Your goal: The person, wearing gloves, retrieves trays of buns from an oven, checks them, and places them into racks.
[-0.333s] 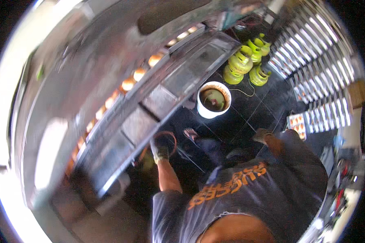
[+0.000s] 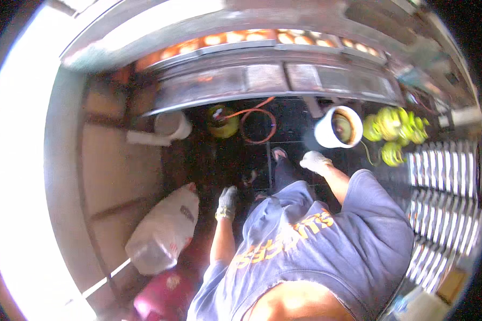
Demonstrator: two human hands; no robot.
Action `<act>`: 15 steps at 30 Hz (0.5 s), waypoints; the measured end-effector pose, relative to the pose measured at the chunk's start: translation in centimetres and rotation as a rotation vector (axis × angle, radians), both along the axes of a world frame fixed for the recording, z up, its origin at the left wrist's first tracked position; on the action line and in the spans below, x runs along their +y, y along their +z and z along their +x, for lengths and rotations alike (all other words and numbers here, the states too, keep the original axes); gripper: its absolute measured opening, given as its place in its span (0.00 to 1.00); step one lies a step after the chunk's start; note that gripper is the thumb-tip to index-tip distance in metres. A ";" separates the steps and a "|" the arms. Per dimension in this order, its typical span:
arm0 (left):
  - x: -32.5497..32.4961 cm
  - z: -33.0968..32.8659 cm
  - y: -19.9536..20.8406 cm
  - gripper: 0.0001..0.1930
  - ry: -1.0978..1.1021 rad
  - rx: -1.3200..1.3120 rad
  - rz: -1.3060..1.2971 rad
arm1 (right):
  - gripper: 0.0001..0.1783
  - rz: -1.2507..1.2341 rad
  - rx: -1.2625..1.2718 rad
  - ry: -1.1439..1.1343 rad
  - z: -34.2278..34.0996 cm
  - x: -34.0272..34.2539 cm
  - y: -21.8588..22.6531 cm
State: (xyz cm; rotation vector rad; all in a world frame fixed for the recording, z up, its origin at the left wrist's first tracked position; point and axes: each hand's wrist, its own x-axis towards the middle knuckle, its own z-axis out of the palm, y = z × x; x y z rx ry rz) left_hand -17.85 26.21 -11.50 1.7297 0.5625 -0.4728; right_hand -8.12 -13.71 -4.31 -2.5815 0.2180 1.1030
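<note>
My left hand [image 2: 226, 204], in a grey work glove, hangs low at my side with its fingers stretched away from me. I see nothing in it. A large white sack [image 2: 168, 230] stands to its left. My right hand [image 2: 315, 160], in a pale glove, is held out in front of me, its fingers blurred together. The nearest thing to it is a white bucket [image 2: 328, 133] on the floor, with dark brown residue inside and a pale object in it. The right hand stays apart from the bucket.
A long metal grill or oven [image 2: 225, 88] with a row of glowing round items runs across the front. Below it stand a green gas cylinder [image 2: 223, 127] with an orange hose [image 2: 275, 128] and a white pail [image 2: 174, 124]. More green cylinders [image 2: 393, 125] and stacked trays [image 2: 444, 208] fill the right.
My view has swung left, so the grill now lies across the front and the bucket sits farther right. The sack and a pink object have come into view. My right hand has moved forward.
</note>
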 end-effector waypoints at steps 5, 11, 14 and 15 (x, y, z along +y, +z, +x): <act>11.1 -2.7 -0.6 0.14 0.524 0.394 -0.381 | 0.16 0.446 -0.046 -0.204 7.3 14.0 0.3; 19.5 7.2 -2.7 0.17 0.060 -0.144 0.041 | 0.06 0.070 -0.827 0.916 25.7 24.6 -12.4; 24.5 11.8 -4.1 0.20 -0.195 -0.195 0.463 | 0.11 0.295 -0.785 0.391 39.9 32.1 -10.3; 25.8 13.7 -3.9 0.19 -0.390 -0.263 0.602 | 0.15 0.496 -0.672 -0.097 44.0 34.1 -8.4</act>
